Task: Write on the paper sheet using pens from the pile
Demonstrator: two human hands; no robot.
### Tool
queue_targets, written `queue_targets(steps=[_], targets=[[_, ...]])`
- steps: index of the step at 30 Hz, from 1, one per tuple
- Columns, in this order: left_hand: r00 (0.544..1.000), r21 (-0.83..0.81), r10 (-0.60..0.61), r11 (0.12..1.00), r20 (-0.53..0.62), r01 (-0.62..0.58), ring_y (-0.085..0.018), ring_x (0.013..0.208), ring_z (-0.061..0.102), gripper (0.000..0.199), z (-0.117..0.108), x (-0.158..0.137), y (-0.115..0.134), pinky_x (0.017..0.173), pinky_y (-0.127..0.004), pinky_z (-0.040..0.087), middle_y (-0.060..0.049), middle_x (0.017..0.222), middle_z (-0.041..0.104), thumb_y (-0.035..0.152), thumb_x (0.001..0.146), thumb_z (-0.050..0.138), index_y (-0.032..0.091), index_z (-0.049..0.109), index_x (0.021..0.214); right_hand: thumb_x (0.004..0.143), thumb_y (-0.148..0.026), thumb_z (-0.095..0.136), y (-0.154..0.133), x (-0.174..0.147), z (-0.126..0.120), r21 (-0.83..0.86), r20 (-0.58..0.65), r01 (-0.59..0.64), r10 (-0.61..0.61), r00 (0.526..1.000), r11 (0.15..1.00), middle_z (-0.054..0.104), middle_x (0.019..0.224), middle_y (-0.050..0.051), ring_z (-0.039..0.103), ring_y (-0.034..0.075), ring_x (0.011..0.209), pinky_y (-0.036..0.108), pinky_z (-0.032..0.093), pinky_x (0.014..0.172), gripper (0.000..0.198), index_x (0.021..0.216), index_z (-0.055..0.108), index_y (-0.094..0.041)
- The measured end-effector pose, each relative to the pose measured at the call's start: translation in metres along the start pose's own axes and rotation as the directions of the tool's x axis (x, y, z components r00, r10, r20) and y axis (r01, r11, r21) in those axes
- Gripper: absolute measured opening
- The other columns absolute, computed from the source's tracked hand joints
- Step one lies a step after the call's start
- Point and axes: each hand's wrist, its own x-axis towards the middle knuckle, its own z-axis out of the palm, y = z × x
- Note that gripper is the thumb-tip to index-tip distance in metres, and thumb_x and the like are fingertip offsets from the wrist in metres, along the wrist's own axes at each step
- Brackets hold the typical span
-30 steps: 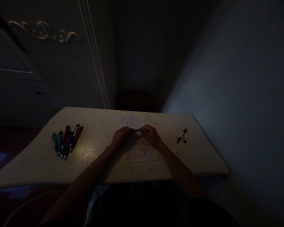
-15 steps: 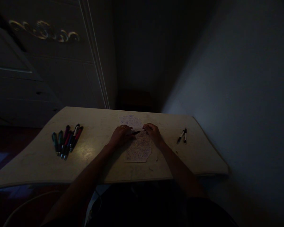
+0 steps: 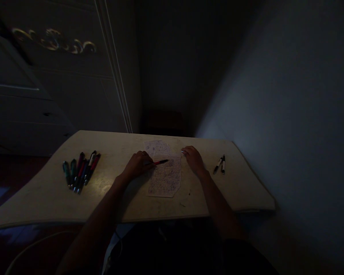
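My left hand (image 3: pixel 139 163) is closed round a red pen (image 3: pixel 160 162), whose dark end points right over a scribbled sheet of paper (image 3: pixel 164 179). To the right of the sheet, my right hand (image 3: pixel 192 156) pinches a small shiny piece (image 3: pixel 183 151) between thumb and fingers; it is too small and dark to tell its kind. A second scribbled part of paper (image 3: pixel 157 146) lies just beyond the sheet, and I cannot tell whether the two are joined.
Several pens (image 3: pixel 81 172) in green, red, blue and white lie grouped on the left of the pale table (image 3: pixel 111 145). Two black-and-white pen parts (image 3: pixel 220 165) lie at the right. Small dark bits (image 3: pixel 189 193) sit near the front edge. A wall (image 3: pixel 289 126) borders the right side.
My hands have moved apart: the left slightly left with the red pen, the right to the right with the small shiny piece. The paper has shifted a little left.
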Motion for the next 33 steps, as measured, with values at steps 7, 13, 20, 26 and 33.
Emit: queue_targets(steps=[7,13,20,26,33], targets=[[0.994,-0.08,-0.07,0.995,-0.088,0.063,-0.023,0.086,0.063,0.022,0.002,0.0,0.002,0.08,-0.036,0.049,-0.009,0.089,0.071,0.034,0.086,0.058,0.02,0.075,0.086,0.084,-0.003,0.049,0.014,-0.004,0.001,-0.158,0.013,-0.02,0.022,1.0,0.987,0.068,0.102,0.011,0.06,0.023,0.095,0.037,0.047,0.089,0.035,0.099,0.075,-0.021],[0.984,-0.123,-0.145,0.984,-0.107,0.131,-0.02,0.081,0.065,0.027,0.004,-0.001,0.003,0.074,-0.03,0.049,-0.007,0.091,0.07,0.037,0.09,0.052,0.02,0.073,0.089,0.083,-0.004,0.047,0.02,-0.006,0.004,-0.087,-0.016,-0.039,0.038,0.999,0.995,0.068,0.104,0.011,0.061,0.023,0.095,0.037,0.048,0.09,0.037,0.106,0.073,-0.02],[0.982,-0.17,-0.15,0.977,-0.113,0.13,-0.02,0.082,0.067,0.026,0.008,0.0,0.005,0.075,-0.029,0.049,-0.006,0.09,0.072,0.035,0.091,0.052,0.022,0.074,0.089,0.093,-0.025,0.047,-0.002,-0.001,0.001,0.082,-0.212,-0.039,0.056,0.976,0.996,0.067,0.107,0.012,0.062,0.024,0.1,0.041,0.048,0.093,0.03,0.113,0.069,-0.017],[0.992,-0.229,-0.071,0.972,-0.1,0.047,-0.02,0.083,0.067,0.025,0.007,-0.001,0.011,0.078,-0.031,0.051,-0.007,0.092,0.072,0.032,0.092,0.051,0.02,0.073,0.091,0.093,-0.046,0.057,-0.034,-0.01,0.012,0.194,0.003,0.186,-0.19,0.982,0.963,0.065,0.121,0.01,0.057,0.023,0.115,0.04,0.042,0.101,0.038,0.124,0.065,-0.024],[0.98,-0.239,0.039,0.967,-0.194,-0.086,-0.018,0.08,0.066,0.023,0.017,0.0,0.009,0.074,-0.029,0.052,-0.006,0.089,0.071,0.031,0.093,0.052,0.02,0.072,0.09,0.096,-0.036,0.057,-0.043,-0.015,0.025,0.125,0.203,0.293,-0.313,0.928,0.948,0.075,0.103,0.008,0.063,0.021,0.096,0.038,0.041,0.089,0.029,0.117,0.07,-0.02]])
